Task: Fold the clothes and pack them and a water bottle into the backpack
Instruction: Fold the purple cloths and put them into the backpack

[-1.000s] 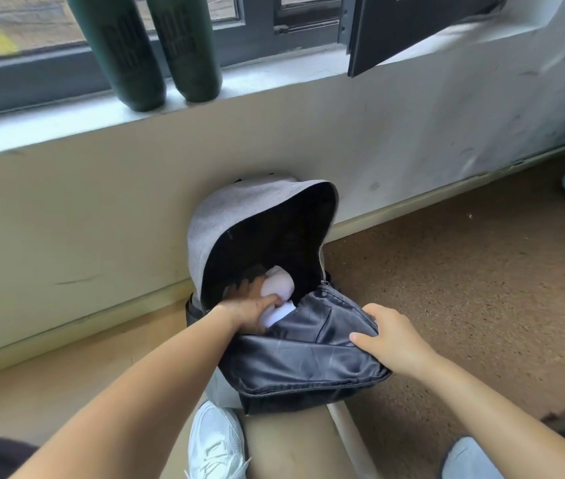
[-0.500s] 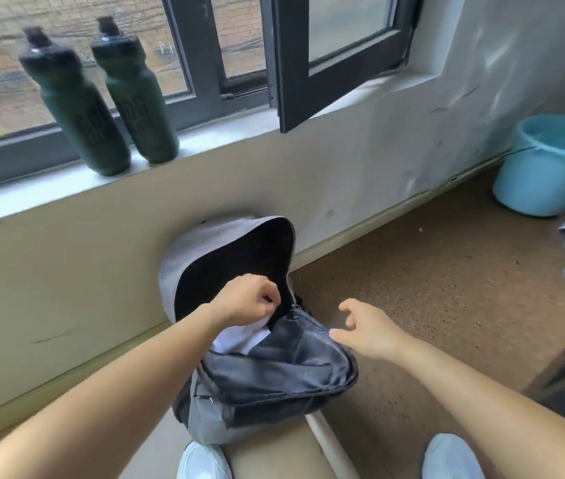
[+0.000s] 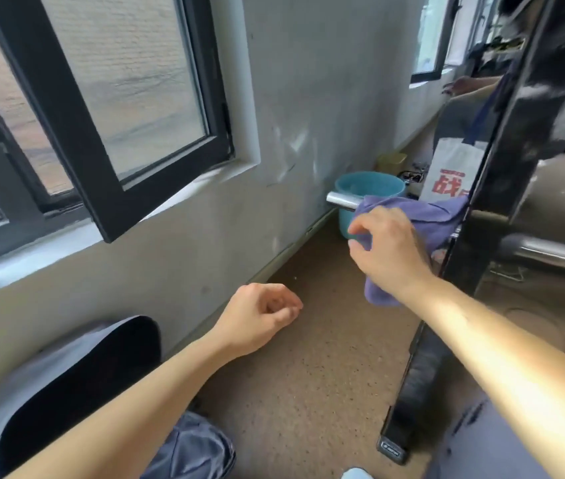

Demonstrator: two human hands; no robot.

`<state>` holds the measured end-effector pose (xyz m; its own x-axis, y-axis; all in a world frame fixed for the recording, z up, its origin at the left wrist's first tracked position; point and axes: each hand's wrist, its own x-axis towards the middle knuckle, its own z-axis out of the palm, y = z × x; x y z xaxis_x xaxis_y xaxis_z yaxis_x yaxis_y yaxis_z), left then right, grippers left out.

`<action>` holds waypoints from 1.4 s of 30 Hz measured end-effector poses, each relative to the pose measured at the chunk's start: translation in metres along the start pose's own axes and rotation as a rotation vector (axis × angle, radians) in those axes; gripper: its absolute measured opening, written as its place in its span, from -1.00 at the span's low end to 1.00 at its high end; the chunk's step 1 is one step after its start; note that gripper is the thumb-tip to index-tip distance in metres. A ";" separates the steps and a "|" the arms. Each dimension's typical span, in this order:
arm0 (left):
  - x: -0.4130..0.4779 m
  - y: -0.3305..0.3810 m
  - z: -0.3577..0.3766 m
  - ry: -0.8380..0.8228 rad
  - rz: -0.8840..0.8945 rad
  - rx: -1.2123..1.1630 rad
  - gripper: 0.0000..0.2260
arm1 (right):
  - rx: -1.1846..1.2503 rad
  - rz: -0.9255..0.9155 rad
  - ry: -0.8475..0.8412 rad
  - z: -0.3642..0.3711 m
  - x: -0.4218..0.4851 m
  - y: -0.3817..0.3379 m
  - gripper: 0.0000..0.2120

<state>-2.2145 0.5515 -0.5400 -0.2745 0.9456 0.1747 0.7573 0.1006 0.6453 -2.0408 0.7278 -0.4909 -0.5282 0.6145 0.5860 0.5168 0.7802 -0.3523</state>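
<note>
Your right hand (image 3: 390,250) reaches out over the purple cloth (image 3: 415,219) that hangs across the chrome bar (image 3: 343,201); its fingers are curled and parted, and whether they grip the fabric you cannot tell from here. The cloth's lower corner hangs behind your wrist, just beside the edge of the black frame (image 3: 481,216), which slants down to the floor on your right and walls off that side. Your left hand (image 3: 257,316) hovers loosely curled and empty above the brown floor (image 3: 302,392). The backpack (image 3: 67,385) sits open at lower left against the wall (image 3: 177,243), its dark mouth facing you, partly under your left forearm. Between backpack and frame the floor gives open room. A blue bucket (image 3: 371,188) stands beyond the cloth, near the wall. The open window sash (image 3: 77,133) juts out above the backpack.
</note>
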 end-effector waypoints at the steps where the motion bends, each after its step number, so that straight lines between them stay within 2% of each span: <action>1: 0.014 0.012 0.009 0.009 0.001 -0.029 -0.91 | -0.015 0.041 0.077 -0.008 0.003 0.013 -0.82; 3: 0.042 0.033 0.026 0.031 0.011 -0.055 -0.88 | -0.080 0.107 0.144 -0.018 0.010 0.036 -0.73; 6: 0.081 0.063 0.049 0.085 0.014 -0.128 -0.70 | -0.224 0.161 0.066 -0.021 0.015 0.058 -0.58; 8: 0.104 0.080 0.059 0.176 0.017 -0.183 -0.63 | -0.309 0.162 0.054 -0.015 0.019 0.064 -0.63; 12: 0.141 0.096 0.070 0.298 -0.073 -0.201 -0.49 | -0.361 0.188 0.165 -0.005 0.029 0.063 -0.81; 14: 0.152 0.099 0.073 0.279 -0.105 -0.161 -0.47 | -0.281 0.199 0.214 -0.006 0.032 0.063 -0.87; 18: 0.163 0.101 0.068 0.287 -0.092 -0.127 -0.74 | 0.136 0.158 0.232 -0.014 0.031 0.059 -0.88; 20: 0.165 0.100 0.063 0.289 -0.106 -0.253 -0.89 | 0.397 0.144 0.179 -0.017 0.027 0.053 -0.88; 22: 0.167 0.093 0.058 0.328 -0.195 -0.495 -0.85 | 0.489 0.157 0.120 -0.016 0.025 0.050 -0.75; 25: 0.169 0.077 0.049 0.429 -0.356 -0.799 -0.75 | 0.198 0.134 0.043 -0.008 0.024 0.053 -0.41; 28: 0.160 0.070 0.029 0.526 -0.490 -0.930 -0.75 | -0.049 0.164 0.004 -0.002 0.024 0.060 -0.31; 31: 0.150 0.061 0.011 0.547 -0.509 -0.983 -0.69 | -0.128 0.216 0.039 0.000 0.024 0.068 -0.39; 34: 0.132 0.058 -0.002 0.573 -0.556 -1.033 -0.73 | -0.194 0.218 0.056 0.001 0.024 0.068 -0.54; 36: 0.121 0.053 -0.010 0.591 -0.555 -1.030 -0.72 | -0.223 0.236 0.069 0.003 0.025 0.066 -0.56; 42: 0.092 0.035 -0.045 0.874 -0.684 -0.977 -0.81 | -0.312 0.253 0.077 0.008 0.028 0.066 -0.59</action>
<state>-2.2398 0.6281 -0.4677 -0.9360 0.2832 -0.2091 -0.2558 -0.1391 0.9567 -2.0270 0.7975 -0.5040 -0.3119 0.7630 0.5662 0.8099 0.5250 -0.2614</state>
